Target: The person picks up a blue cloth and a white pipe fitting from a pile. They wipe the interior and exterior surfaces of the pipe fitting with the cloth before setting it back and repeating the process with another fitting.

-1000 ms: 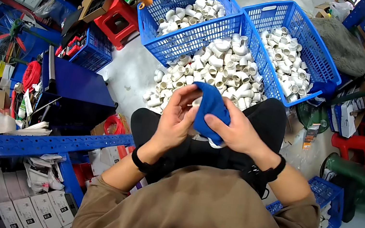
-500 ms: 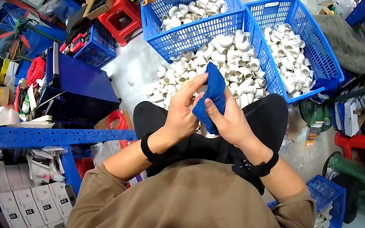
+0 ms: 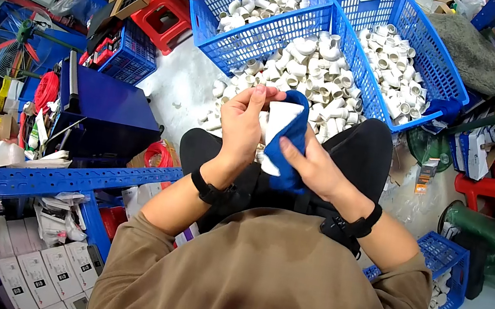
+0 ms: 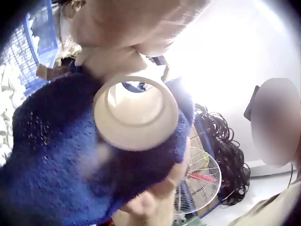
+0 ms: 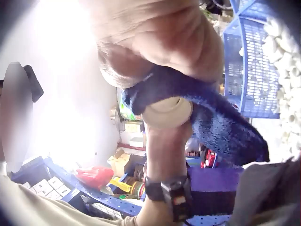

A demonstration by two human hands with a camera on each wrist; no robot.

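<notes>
A seated person's left hand (image 3: 240, 128) grips a white plastic pipe fitting (image 3: 279, 122) above their lap, while the right hand (image 3: 311, 166) clasps a blue knitted cloth (image 3: 283, 161) wrapped around it. Just beyond lies a heap of white fittings (image 3: 304, 75) between two blue plastic mesh baskets (image 3: 261, 41)

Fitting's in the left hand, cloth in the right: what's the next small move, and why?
Probably turn the white fitting a little inside the blue cloth. The left hand grips its upper end, the right hand holds cloth round its lower part, and one face shows bare.
</notes>
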